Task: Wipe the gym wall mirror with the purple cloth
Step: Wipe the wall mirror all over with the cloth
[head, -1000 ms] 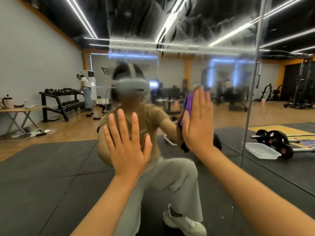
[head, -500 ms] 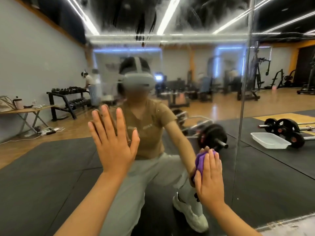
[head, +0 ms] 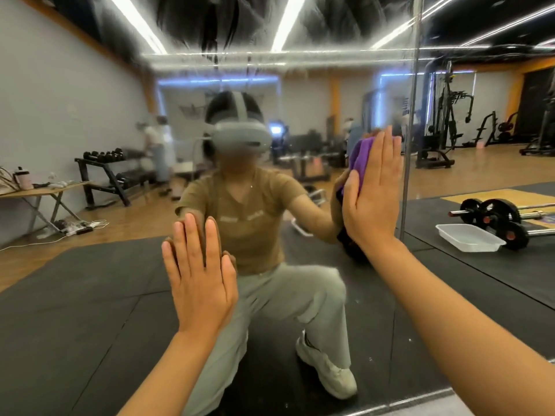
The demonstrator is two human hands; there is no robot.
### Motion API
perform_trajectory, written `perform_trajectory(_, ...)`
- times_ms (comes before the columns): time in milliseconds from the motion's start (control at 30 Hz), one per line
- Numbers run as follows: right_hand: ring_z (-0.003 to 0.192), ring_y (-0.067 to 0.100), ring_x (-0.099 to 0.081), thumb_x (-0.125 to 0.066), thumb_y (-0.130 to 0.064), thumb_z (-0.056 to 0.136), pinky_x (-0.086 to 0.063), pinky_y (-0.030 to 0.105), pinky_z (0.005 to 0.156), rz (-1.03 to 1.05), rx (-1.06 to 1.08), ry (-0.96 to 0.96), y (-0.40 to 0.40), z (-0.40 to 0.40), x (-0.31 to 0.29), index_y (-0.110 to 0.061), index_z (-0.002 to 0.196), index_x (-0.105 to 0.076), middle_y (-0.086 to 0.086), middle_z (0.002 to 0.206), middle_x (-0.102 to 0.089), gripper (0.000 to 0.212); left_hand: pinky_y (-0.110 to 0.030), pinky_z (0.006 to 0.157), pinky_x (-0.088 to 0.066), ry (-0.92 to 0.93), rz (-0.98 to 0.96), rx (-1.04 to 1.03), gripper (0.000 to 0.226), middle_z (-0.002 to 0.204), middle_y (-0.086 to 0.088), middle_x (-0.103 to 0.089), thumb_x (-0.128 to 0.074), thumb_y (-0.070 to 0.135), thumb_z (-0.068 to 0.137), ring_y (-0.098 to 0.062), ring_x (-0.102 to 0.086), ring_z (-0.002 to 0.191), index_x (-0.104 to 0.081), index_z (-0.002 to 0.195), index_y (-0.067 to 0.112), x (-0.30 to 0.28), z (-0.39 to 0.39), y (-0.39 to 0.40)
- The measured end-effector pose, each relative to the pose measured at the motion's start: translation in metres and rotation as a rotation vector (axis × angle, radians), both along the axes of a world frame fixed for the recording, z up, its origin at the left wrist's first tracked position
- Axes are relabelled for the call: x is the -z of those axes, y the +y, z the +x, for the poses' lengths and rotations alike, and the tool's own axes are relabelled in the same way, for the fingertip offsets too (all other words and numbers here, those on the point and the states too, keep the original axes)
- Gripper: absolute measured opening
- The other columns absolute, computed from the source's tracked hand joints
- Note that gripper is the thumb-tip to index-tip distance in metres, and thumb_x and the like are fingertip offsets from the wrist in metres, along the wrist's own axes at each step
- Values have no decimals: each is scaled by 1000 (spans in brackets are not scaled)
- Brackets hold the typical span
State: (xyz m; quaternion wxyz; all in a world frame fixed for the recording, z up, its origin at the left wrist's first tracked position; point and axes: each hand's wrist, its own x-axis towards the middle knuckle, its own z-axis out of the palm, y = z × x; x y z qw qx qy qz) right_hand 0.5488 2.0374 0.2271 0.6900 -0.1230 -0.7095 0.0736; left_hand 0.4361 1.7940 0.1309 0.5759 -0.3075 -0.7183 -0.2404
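Head view: pinned only by the flat right hand (head: 371, 193), fingers (head: 380, 157) straight and together, the bunched purple cloth (head: 359, 157) could slip down the glass gym wall mirror (head: 90, 280) (upper streaks remain). It lies beneath those fingers, right of centre. Left hand (head: 199, 280) presses flat.

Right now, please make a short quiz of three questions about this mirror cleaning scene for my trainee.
1. True or false: the right hand presses the purple cloth flat against the mirror.
2. What does the left hand do? A) holds a bottle B) rests flat on the mirror, fingers straight C) hangs down
3. Fill in: the white tray reflected at right lies beside a ____.

Key: 1 true; 2 B; 3 barbell.
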Motion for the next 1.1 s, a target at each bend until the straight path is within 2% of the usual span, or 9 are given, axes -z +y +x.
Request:
perform_trajectory(167,155,34,-10,-33,-24,103,-12,49,126,-22,14,-55,-1,5,119,12,153,-22,21,164,-16,63,-52,125,-1,-19,24,1,62,166,-21,-6,-27,27,104,-33,-1,155,-8,160,7,2,3,3)
perform_trajectory(267,155,33,-8,-27,-34,107,-9,46,127,-82,9,-183,-2,16,200,14,152,-20,14,168,-8,65,-52,125,-1,-24,27,3,62,166,-21,-7,-27,27,104,-34,-2,155,-11,160,6,3,2,3)
perform_trajectory(367,156,26,-1,-21,-43,109,-3,39,127,-177,-22,-252,-1,23,234,11,154,-17,2,170,2,71,-53,125,-2,-21,32,9,62,166,-21,-7,-27,27,105,-34,-3,155,-10,160,7,4,2,4)
perform_trajectory(533,156,26,2,-32,-27,103,-6,47,125,-139,-47,-174,-4,18,195,8,156,-14,9,169,-1,66,-53,125,-2,3,32,7,61,166,-21,-8,-27,27,105,-33,-3,155,-10,160,6,5,0,4)
perform_trajectory(633,156,25,0,-34,-24,103,-6,44,127,17,-68,-98,-6,10,98,3,157,-15,15,166,-12,63,-52,125,-3,16,35,-7,62,165,-21,-10,-28,27,104,-33,-4,155,-12,160,6,8,-3,4)
perform_trajectory(733,153,32,-11,-37,-23,102,-3,38,126,197,-23,-54,-5,0,-14,4,155,-26,22,163,-23,60,-52,125,-6,57,40,-49,62,165,-20,-13,-28,28,105,-32,-6,155,-12,161,6,9,-7,7)
perform_trajectory(833,152,37,-18,-38,-23,102,0,33,125,248,7,-24,-1,-5,-73,3,155,-29,21,162,-27,60,-52,125,-7,60,48,-51,62,165,-20,-13,-29,27,105,-33,-7,155,-11,161,7,11,-6,8)
perform_trajectory(967,151,37,-21,-38,-22,103,-6,41,126,229,27,36,-7,-6,-47,0,153,-35,20,161,-30,56,-53,125,-9,75,42,-48,61,165,-19,-14,-28,28,106,-36,-12,154,-12,161,6,11,-7,7)
perform_trajectory(1100,154,30,-13,-40,-22,102,-12,49,125,391,-2,-90,-11,-1,54,-9,152,-37,11,163,-28,52,-54,125,-11,100,54,-66,61,164,-21,-17,-30,27,105,-38,-16,153,-15,160,5,12,-10,8)
